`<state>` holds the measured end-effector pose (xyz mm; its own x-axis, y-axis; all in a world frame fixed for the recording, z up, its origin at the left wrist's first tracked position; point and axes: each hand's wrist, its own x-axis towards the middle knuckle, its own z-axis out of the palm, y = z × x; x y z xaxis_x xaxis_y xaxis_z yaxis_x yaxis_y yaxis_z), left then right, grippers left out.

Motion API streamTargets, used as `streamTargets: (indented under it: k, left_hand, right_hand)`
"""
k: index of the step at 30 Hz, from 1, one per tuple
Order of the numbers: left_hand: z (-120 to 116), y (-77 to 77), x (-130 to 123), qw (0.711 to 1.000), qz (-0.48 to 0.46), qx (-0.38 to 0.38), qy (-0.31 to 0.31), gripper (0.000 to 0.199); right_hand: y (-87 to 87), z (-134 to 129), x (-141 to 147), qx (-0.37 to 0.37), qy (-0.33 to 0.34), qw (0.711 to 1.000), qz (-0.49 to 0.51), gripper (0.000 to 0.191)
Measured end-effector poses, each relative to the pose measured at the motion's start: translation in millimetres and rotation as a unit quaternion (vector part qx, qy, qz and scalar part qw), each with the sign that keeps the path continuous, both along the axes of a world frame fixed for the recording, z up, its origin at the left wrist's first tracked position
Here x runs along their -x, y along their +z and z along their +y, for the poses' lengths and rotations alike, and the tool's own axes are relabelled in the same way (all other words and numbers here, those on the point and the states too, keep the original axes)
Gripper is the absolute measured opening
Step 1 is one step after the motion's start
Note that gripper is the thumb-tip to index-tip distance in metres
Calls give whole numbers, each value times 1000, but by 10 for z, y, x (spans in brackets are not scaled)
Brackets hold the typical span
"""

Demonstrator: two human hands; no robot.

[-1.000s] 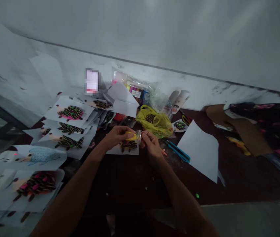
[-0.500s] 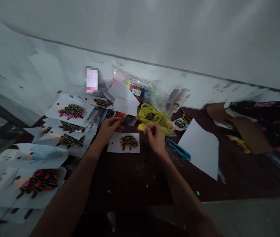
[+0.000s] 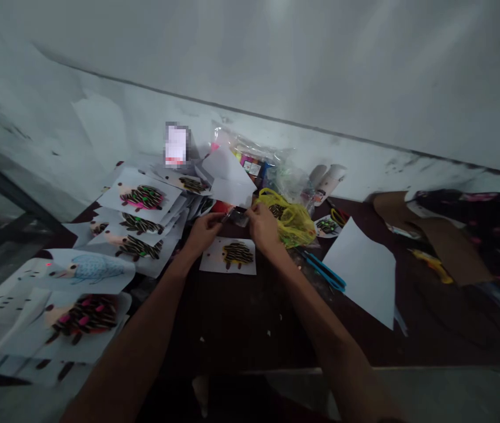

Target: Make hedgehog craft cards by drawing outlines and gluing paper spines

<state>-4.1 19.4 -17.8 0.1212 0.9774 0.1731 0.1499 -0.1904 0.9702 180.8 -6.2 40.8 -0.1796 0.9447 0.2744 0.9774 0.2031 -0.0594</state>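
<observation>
A small clear plastic bag [image 3: 240,218] lies between my hands behind the nearest card. My left hand [image 3: 204,232] is closed at its left side, fingertips pinched on the edge. At the other side my right hand [image 3: 262,228] pinches its right edge. What is inside the bag is too dark to make out. Just in front lies a white card with a hedgehog [image 3: 237,254] built of dark brown striped strips, with yellow along its lower edge. A yellow plastic bag [image 3: 296,226] holding a dark striped lump sits right of my right hand.
Hedgehog cards [image 3: 141,197] are piled on the left. Blue-handled scissors [image 3: 325,271] lie beside a white sheet [image 3: 362,273] on the right. Behind stand a lit phone [image 3: 176,144], clear packaging [image 3: 287,176] and a white cylinder [image 3: 331,181]. A yellow cutter [image 3: 432,265] lies farther right.
My right hand has moved left and away from me to the clear bag; the yellow piece it held is no longer visible. My left hand has shifted to the bag's other side.
</observation>
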Motion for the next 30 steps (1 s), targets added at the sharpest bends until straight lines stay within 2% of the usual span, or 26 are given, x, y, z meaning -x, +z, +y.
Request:
streamTargets:
  k: [3,8,12,16,20,24,26,27,30]
  left_hand:
    - [18,-7,8,1000,-3,-9,-2,35]
    - [54,-57,9,1000,-1,-17,8,37]
    - [58,-69,9,999,-25,-20,-2,36]
    - [31,-15,-1,999,-36,-15,4,34]
    - [18,21,3,999,-43,3,17,33]
    - [25,31,22,997,-54,18,44,35]
    - [6,62,18,996,-71,19,47,39]
    - [-14,90,11,996,-83,17,35,44]
    - [-107,205,-31,991,-118,-5,-68,72]
  right_hand:
    - [10,139,90,37,43,998,-21,33]
    - [17,233,309,42,93,993,-53,37]
    - [-8,279,433,47,83,992,-77,31]
    - [-26,330,460,35,82,993,-76,32]
    - [-10,321,412,33,78,996,-20,27]
    - [44,237,241,8,45,991,124,18]
    - [60,168,121,-10,34,967,254,13]
    - [61,125,65,-11,32,944,327,12]
    - [27,-51,-39,25,38,852,521,19]
